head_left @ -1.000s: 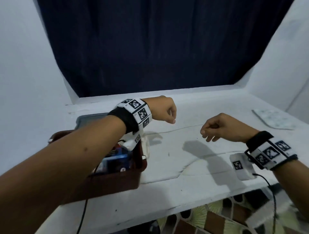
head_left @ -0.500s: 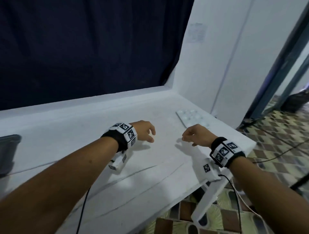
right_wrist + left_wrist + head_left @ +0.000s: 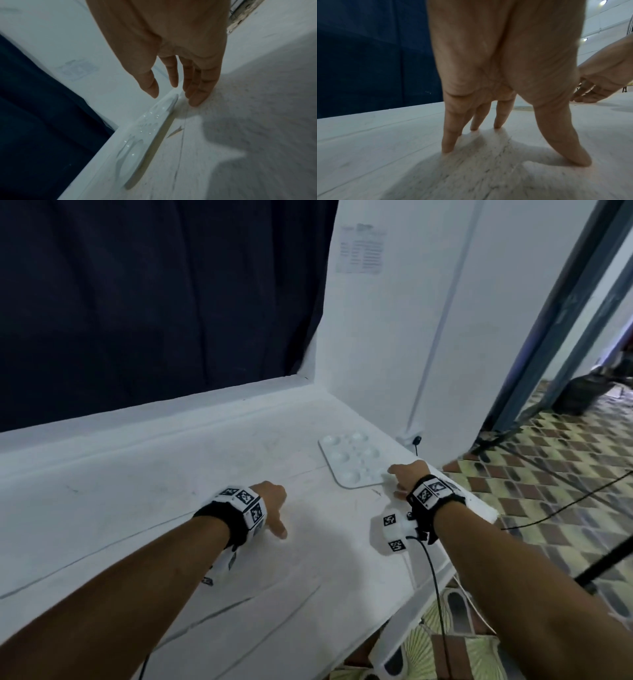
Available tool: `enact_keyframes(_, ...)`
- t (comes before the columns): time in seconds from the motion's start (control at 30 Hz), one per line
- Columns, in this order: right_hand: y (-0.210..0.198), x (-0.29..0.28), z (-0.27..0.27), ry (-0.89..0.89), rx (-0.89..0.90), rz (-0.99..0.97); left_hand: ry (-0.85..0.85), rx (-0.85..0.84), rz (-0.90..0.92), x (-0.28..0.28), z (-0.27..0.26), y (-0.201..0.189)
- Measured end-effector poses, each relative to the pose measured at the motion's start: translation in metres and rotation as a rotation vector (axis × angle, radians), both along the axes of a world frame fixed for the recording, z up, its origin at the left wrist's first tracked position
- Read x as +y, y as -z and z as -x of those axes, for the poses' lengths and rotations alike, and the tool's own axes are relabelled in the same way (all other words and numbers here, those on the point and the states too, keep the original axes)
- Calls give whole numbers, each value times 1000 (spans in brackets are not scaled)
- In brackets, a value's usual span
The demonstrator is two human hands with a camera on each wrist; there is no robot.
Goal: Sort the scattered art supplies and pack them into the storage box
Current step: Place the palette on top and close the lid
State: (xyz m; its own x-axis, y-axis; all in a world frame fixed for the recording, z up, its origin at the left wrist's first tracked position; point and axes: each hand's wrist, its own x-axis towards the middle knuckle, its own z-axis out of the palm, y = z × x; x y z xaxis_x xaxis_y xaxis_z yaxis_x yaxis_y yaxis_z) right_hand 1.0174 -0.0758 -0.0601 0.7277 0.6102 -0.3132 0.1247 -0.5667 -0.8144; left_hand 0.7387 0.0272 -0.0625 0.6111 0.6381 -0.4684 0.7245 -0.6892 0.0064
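Observation:
A white paint palette (image 3: 352,460) with round wells lies flat on the white table (image 3: 171,508), near its right end by the wall. My right hand (image 3: 404,474) is at the palette's near right corner, fingers straight; in the right wrist view the thumb is over the palette (image 3: 150,129) edge and the other fingertips (image 3: 195,100) reach the table beside it. My left hand (image 3: 274,505) rests on the table left of the palette, straight fingers (image 3: 448,143) and thumb planted on the surface, holding nothing. The storage box is out of view.
The table's front edge (image 3: 428,583) runs diagonally at lower right, with patterned floor tiles (image 3: 548,474) beyond. A white wall (image 3: 411,337) closes the table's right end, and a dark curtain (image 3: 154,302) hangs behind. Cables (image 3: 435,594) trail from my right wrist.
The view has swung right, away from the storage box. Both hands moved right and uncurled; the right one reached the palette's corner, and the left came down onto the table.

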Motion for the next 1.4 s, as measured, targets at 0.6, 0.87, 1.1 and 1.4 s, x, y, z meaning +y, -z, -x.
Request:
enact_keyframes(0.6, -41, 38, 75, -291, 102, -121, -77, -146, 71, -2, 56, -25)
enact_keyframes(0.87, -99, 49, 232, -653, 145, -275, -262, -348, -76, -31, 234, -126)
enact_keyframes(1.1, -133, 24, 432, -941, 142, -368, -559, -425, -270, -107, 459, -187)
enact_keyframes(1.4, -143, -10, 645, -1281, -90, -261, -1014, -289, -364, -201, 684, -153)
